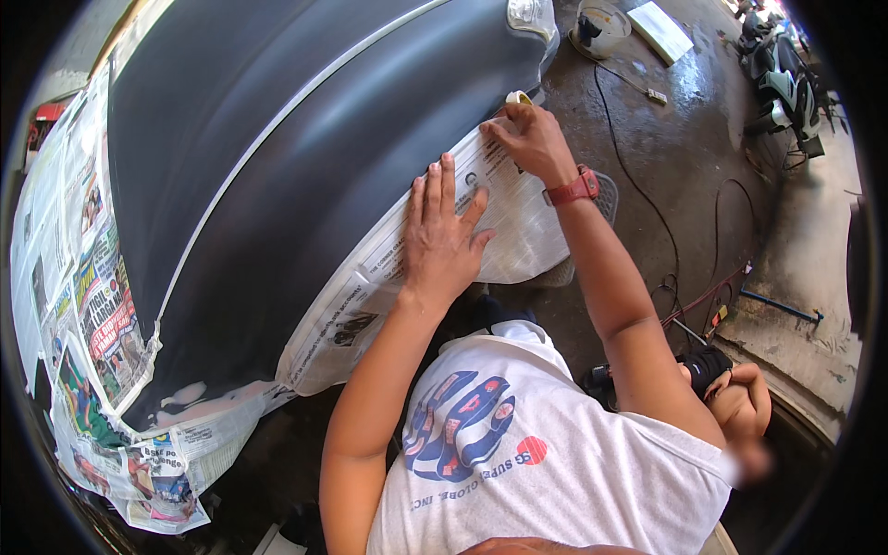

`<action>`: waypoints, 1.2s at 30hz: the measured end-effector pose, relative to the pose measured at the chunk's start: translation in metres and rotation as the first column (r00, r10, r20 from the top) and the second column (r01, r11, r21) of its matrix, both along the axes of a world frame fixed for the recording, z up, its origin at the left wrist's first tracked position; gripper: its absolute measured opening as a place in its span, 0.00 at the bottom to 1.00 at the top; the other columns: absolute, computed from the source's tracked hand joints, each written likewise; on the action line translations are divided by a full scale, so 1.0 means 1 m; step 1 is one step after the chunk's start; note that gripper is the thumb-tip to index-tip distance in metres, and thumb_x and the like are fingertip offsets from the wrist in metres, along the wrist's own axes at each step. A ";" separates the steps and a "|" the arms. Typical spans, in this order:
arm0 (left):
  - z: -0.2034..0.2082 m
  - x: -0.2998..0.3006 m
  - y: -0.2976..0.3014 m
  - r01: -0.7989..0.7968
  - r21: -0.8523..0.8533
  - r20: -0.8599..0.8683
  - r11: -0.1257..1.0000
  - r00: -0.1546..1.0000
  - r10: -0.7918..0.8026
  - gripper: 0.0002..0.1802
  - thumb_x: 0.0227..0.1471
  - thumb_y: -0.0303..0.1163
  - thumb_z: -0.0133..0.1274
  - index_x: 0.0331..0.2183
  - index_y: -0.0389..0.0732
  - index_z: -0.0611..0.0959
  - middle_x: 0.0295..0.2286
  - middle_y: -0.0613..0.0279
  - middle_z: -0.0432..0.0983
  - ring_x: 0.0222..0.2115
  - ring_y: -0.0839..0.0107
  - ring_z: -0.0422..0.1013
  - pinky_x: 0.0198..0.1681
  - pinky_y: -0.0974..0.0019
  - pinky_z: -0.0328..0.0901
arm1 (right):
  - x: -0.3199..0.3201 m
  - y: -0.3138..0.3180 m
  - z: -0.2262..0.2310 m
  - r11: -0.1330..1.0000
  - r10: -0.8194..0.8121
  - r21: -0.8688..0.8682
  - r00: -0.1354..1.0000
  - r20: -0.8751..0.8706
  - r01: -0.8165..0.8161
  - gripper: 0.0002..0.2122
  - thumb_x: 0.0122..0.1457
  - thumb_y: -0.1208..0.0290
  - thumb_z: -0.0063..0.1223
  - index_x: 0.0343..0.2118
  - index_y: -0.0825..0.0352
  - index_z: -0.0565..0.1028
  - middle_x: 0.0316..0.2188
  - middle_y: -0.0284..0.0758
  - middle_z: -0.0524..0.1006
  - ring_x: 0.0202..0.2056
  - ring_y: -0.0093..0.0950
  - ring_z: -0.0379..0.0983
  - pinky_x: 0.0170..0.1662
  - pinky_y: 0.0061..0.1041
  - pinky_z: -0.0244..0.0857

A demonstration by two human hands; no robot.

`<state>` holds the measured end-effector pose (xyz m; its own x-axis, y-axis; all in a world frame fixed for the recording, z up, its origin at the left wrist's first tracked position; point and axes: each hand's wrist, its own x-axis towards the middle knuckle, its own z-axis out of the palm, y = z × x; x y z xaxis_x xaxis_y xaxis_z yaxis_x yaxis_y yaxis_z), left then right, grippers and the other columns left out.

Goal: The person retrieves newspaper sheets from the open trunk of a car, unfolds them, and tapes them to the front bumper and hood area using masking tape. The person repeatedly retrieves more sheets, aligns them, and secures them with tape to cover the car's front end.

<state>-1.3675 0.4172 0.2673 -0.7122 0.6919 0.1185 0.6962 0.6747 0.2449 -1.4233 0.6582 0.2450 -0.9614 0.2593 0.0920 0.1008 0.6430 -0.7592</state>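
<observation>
A dark grey car body panel (305, 194) curves across the upper left. Along its near edge lies a sheet of newspaper (518, 222), with pale tape where it meets the panel. My left hand (444, 236) rests flat on the newspaper with its fingers spread, fingertips at the panel's edge. Farther along that edge, my right hand (535, 141), with a red watch (575, 186) on the wrist, is closed on a roll of masking tape (519, 97). Only the roll's rim shows above the fingers.
More newspaper (102, 314) covers the left side. A bucket (603, 28) and a white board (659, 32) are on the wet floor at the top right. Cables (638, 176) trail across the floor. Motorcycles (782, 83) stand far right; another person (740, 402) is low at the right.
</observation>
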 end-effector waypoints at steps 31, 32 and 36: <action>-0.025 -0.038 0.084 0.008 0.017 -0.029 1.000 1.000 -0.007 0.27 0.52 0.45 0.71 0.52 0.46 0.90 0.70 0.42 0.58 0.69 0.44 0.56 0.76 0.50 0.52 | -0.018 0.035 -0.072 0.842 -0.198 -0.511 0.980 0.006 0.173 0.09 0.60 0.68 0.69 0.35 0.70 0.85 0.29 0.30 0.83 0.31 0.21 0.76 0.37 0.26 0.72; -0.026 -0.037 0.088 0.015 0.009 -0.005 1.000 1.000 -0.015 0.29 0.54 0.46 0.70 0.55 0.47 0.89 0.70 0.42 0.57 0.69 0.44 0.55 0.76 0.49 0.52 | -0.022 0.042 -0.072 0.802 -0.175 -0.576 0.984 0.027 0.158 0.08 0.61 0.70 0.69 0.37 0.69 0.85 0.32 0.29 0.83 0.33 0.21 0.75 0.38 0.24 0.70; -0.016 -0.028 0.086 -0.012 -0.114 -0.005 0.993 1.000 0.012 0.36 0.63 0.55 0.59 0.67 0.49 0.79 0.72 0.40 0.59 0.75 0.46 0.50 0.79 0.43 0.40 | -0.022 0.047 -0.057 0.903 -0.077 -0.420 0.996 0.043 0.088 0.16 0.64 0.64 0.72 0.46 0.71 0.83 0.38 0.34 0.84 0.39 0.24 0.78 0.45 0.25 0.72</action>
<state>-1.3959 0.5037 0.2515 -0.7204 0.6923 0.0425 0.6886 0.7066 0.1628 -1.4452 0.7052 0.1877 -0.9355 0.3468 -0.0670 0.1621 0.2531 -0.9538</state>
